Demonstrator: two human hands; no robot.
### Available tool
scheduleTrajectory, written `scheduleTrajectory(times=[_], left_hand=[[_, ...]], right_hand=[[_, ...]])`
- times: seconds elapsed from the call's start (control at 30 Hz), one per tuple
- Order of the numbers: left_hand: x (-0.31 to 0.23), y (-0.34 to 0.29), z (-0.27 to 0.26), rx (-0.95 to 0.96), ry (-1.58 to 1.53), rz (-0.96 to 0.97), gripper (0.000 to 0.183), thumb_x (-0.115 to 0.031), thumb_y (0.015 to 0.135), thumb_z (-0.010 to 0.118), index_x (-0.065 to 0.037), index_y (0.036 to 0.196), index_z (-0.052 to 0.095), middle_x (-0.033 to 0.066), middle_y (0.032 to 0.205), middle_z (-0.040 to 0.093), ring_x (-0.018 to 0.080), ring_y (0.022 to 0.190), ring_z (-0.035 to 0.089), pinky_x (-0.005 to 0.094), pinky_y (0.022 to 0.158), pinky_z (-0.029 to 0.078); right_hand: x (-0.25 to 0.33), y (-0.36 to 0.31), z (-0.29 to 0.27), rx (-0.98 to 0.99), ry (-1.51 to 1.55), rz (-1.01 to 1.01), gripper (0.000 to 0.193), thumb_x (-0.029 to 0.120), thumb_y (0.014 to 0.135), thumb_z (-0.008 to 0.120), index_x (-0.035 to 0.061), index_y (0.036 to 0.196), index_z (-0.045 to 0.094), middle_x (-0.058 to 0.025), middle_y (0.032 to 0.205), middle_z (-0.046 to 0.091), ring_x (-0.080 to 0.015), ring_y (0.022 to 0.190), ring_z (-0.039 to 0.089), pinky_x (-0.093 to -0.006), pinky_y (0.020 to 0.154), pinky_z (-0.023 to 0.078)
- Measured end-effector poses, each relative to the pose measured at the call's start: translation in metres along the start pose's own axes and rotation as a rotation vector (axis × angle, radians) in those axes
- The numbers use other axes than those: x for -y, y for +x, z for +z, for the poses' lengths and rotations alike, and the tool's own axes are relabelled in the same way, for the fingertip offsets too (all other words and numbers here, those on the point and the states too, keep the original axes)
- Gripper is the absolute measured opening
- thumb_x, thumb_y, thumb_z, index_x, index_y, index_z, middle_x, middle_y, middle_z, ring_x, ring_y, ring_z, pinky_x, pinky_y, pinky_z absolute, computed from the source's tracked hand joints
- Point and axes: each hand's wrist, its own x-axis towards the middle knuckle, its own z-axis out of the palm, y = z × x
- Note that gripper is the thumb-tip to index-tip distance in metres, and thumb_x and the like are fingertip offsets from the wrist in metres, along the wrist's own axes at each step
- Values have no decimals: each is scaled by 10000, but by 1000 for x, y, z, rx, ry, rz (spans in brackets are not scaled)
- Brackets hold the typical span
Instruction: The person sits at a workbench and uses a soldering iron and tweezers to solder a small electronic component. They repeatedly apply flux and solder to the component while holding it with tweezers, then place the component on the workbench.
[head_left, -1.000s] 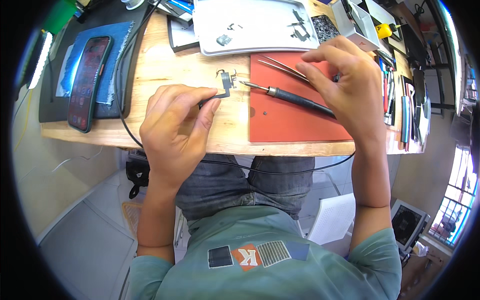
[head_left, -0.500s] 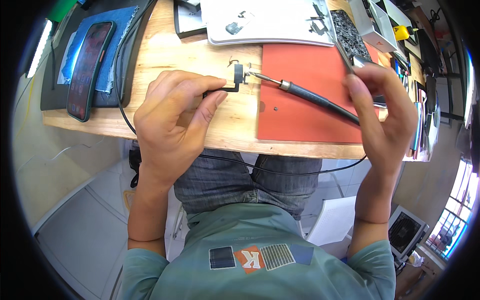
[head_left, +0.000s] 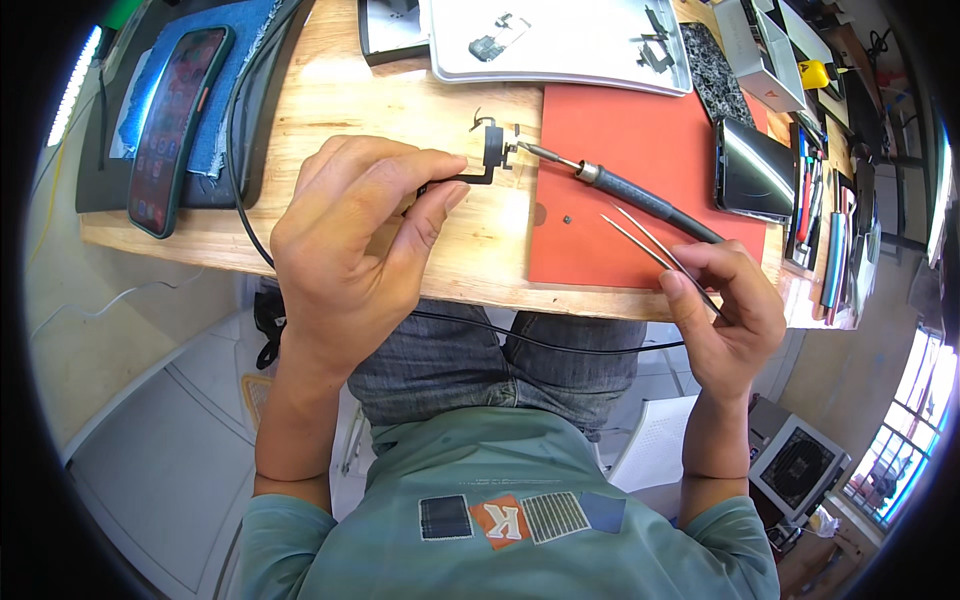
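Observation:
My left hand (head_left: pixel 345 240) pinches the black arm of a small L-shaped electronic part (head_left: pixel 493 146), holding it up over the wooden table. A thin curled wire sticks out from the part's top. Beside its right side is the metal tip of a soldering iron (head_left: pixel 650 203), whose dark handle lies across the red mat (head_left: pixel 590 262); whether the tip touches I cannot tell. My right hand (head_left: pixel 725 310) grips metal tweezers (head_left: pixel 645 245) at the mat's front edge. Their points are apart and aim up-left, near a tiny dark piece (head_left: pixel 567 219) on the mat.
A white tray (head_left: pixel 560 73) with small dark parts stands at the back. On the left, a phone (head_left: pixel 180 130) rests on blue denim. A dark glossy device (head_left: pixel 755 170), pens and boxes crowd the right. Black cable (head_left: pixel 236 165) runs down the left and below the table edge.
My right hand has come down and toward me from beside the tray, bringing the tweezers over the mat's front. The left hand still holds the part beside the iron's tip.

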Motion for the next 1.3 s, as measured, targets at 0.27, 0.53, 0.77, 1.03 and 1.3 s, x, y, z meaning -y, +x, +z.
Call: scheduleTrajectory(times=[0.27,0.53,0.77,1.03,1.3], left_hand=[[-2,0,1,-16,1,-13,208,60,848,812,43,1050,766,120,979,718,186,881,680,276,770,532],[-3,1,6,-82,-99,-103,209,62,800,823,2,989,756,118,896,726,246,816,678,332,724,536],[-3,3,-1,13,-34,-49,201,78,863,792,49,1059,756,111,987,712,161,886,669,259,777,521],[-3,2,5,-80,-51,-62,198,38,803,822,-27,979,757,90,860,712,240,785,652,336,710,513],[-1,2,0,-4,6,-24,210,60,839,814,33,1041,761,125,954,728,199,864,697,287,760,542]], right_hand=[[3,7,0,74,-38,-63,192,-25,795,845,-56,962,756,-106,781,694,-179,658,630,-288,591,466],[0,12,3,99,-40,-156,174,-22,805,837,-45,958,758,-115,805,713,-185,657,643,-290,582,481],[1,11,3,109,-56,-147,181,-24,795,835,-49,956,756,-125,815,723,-187,659,654,-289,582,489],[1,10,3,115,-45,-116,183,-34,791,835,-53,952,750,-127,821,725,-193,678,662,-296,601,501],[-2,10,5,106,-44,-136,188,-25,795,837,-49,960,751,-126,821,726,-188,677,665,-289,594,498]])
